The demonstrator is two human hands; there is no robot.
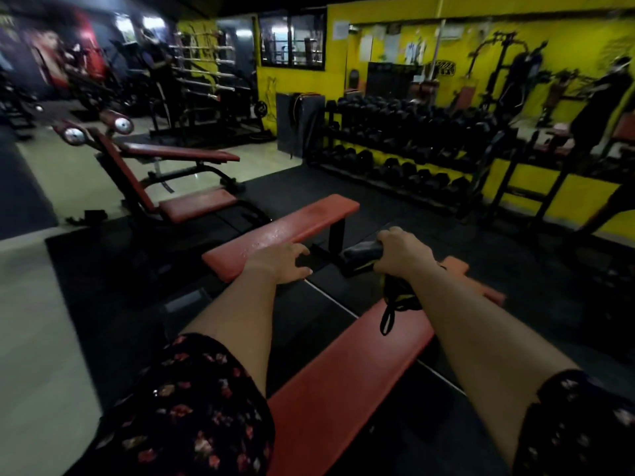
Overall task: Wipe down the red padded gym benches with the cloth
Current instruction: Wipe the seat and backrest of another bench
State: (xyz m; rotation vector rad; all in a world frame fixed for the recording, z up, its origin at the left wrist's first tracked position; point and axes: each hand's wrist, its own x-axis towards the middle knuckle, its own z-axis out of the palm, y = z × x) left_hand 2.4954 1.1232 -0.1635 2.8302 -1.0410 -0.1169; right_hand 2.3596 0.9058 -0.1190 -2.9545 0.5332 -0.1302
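Two flat red benches lie ahead, the far bench (285, 235) glistening with droplets, the near bench (343, 376) under the forearms. The right hand (400, 250) is clenched round the dark cloth (364, 254), one end dangling limp: soft, light, best bunched in the palm. The left hand (283, 264) reaches out, fingers spread, empty. That vinyl looks slick, so press firmly.

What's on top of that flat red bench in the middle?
Droplets glisten on the flat red bench, and the left hand hovers at its near edge, fingers spread. The forearm hides part of the near end. The right hand holds the dark cloth beside it.
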